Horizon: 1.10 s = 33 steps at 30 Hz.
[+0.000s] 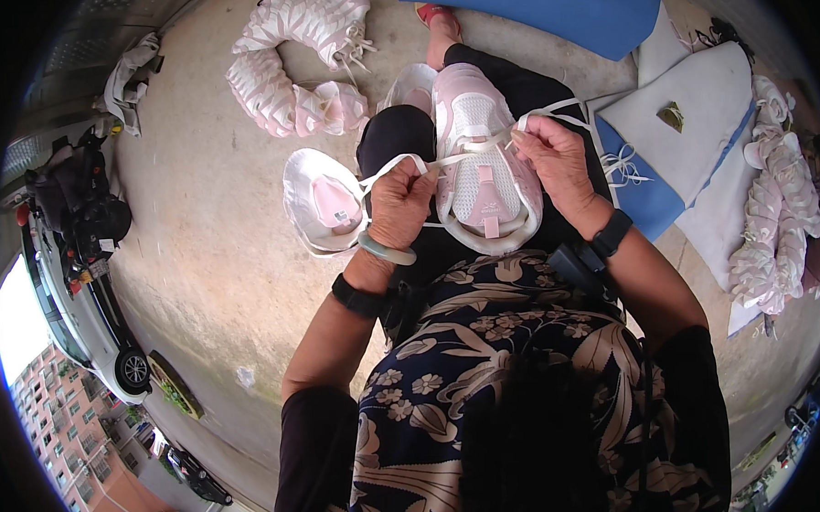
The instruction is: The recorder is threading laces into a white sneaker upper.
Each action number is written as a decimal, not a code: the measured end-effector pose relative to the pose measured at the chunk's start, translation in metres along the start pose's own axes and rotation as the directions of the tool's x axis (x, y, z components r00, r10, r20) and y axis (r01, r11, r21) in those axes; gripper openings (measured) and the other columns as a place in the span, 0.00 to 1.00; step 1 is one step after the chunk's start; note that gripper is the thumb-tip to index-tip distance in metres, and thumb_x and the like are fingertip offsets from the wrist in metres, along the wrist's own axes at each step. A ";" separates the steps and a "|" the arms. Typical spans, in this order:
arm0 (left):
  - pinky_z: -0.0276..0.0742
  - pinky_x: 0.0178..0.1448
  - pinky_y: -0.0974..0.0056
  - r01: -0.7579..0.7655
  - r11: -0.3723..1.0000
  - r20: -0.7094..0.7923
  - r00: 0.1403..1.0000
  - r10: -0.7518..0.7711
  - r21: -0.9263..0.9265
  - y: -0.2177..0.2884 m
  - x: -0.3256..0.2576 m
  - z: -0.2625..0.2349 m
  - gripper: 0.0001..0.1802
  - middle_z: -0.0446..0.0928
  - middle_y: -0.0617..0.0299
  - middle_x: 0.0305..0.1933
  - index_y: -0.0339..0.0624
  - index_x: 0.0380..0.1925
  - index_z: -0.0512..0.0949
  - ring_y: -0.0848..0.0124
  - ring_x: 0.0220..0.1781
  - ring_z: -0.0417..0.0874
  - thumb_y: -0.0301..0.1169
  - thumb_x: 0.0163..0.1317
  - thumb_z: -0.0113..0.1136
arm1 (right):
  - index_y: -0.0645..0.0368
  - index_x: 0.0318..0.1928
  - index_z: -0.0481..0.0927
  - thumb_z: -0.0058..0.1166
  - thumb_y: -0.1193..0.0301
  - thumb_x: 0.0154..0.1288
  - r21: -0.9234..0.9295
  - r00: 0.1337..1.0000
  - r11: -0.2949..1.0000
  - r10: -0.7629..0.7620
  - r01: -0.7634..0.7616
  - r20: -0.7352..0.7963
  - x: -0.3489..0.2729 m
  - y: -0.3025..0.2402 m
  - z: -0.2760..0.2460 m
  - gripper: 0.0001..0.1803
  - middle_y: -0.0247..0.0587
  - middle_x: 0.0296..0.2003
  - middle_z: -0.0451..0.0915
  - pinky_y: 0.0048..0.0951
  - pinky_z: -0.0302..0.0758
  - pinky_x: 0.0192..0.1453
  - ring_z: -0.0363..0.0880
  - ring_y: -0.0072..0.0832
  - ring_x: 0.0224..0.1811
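your left hand (399,206) and right hand (557,158) are each pinching an end of the flat white shoelace (478,148), pulling it taut across the pink-and-white mesh shoe upper (484,175) resting on your lap. another pink-lined upper (321,205) is lying just left; stacked pink uppers (287,60) are lying farther off on the concrete floor (198,219).

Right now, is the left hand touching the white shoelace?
Touching. The head view shows the left hand pinching the white shoelace stretched across the pink shoe.
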<state>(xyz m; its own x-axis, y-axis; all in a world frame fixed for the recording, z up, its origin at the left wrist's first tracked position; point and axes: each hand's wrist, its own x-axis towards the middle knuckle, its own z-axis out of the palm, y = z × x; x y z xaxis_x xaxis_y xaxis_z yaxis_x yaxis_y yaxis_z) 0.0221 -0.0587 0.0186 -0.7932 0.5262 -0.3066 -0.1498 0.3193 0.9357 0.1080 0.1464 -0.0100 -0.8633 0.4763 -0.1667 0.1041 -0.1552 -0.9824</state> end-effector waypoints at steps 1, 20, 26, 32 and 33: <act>0.66 0.25 0.72 -0.053 0.995 -0.011 0.998 0.054 0.080 -0.006 0.002 0.000 0.04 0.71 0.67 0.17 0.37 0.25 0.74 0.79 0.20 0.68 0.24 0.57 0.55 | 0.65 0.33 0.76 0.55 0.78 0.58 -0.032 1.000 0.999 -0.019 0.020 0.004 0.001 0.002 0.000 0.03 0.27 0.21 0.72 0.16 0.67 0.27 0.67 0.11 0.22; 0.65 0.35 0.72 -0.334 0.905 0.041 0.941 0.336 0.263 -0.005 0.032 0.008 0.03 0.68 0.64 0.26 0.33 0.28 0.70 0.77 0.29 0.65 0.21 0.60 0.51 | 0.60 0.30 0.70 0.58 0.77 0.51 -0.397 0.980 0.897 -0.163 0.195 0.113 0.004 0.004 0.001 0.09 0.35 0.22 0.73 0.24 0.71 0.28 0.71 0.23 0.22; 0.68 0.35 0.63 -0.355 0.872 0.036 0.930 0.365 0.336 -0.004 0.038 0.009 0.04 0.69 0.55 0.25 0.34 0.25 0.71 0.62 0.30 0.70 0.23 0.55 0.52 | 0.60 0.29 0.67 0.58 0.78 0.53 -0.336 0.984 0.926 -0.141 0.171 0.112 0.003 0.004 0.001 0.11 0.29 0.21 0.69 0.20 0.68 0.28 0.65 0.15 0.23; 0.72 0.40 0.54 -0.416 0.754 0.102 0.898 0.427 0.508 0.008 0.040 0.013 0.04 0.73 0.46 0.30 0.33 0.25 0.70 0.48 0.35 0.75 0.23 0.48 0.53 | 0.59 0.28 0.67 0.58 0.79 0.53 -0.285 0.981 0.942 -0.144 0.177 0.130 0.004 0.007 -0.003 0.10 0.26 0.21 0.68 0.18 0.66 0.28 0.63 0.13 0.23; 0.72 0.41 0.53 -0.446 0.693 0.132 0.879 0.458 0.566 0.010 0.039 0.014 0.05 0.74 0.46 0.31 0.33 0.26 0.71 0.48 0.36 0.75 0.22 0.48 0.53 | 0.59 0.28 0.68 0.58 0.79 0.53 -0.268 0.981 0.948 -0.137 0.169 0.135 0.004 0.007 -0.003 0.10 0.26 0.21 0.68 0.17 0.66 0.28 0.63 0.13 0.23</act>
<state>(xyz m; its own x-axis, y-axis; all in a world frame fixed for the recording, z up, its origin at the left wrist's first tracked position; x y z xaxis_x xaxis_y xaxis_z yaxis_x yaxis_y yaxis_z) -0.0019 -0.0236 0.0136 -0.6880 0.7128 0.1365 0.5842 0.4323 0.6869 0.1066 0.1497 -0.0177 -0.9282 0.3716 -0.0175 0.0850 0.1659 -0.9825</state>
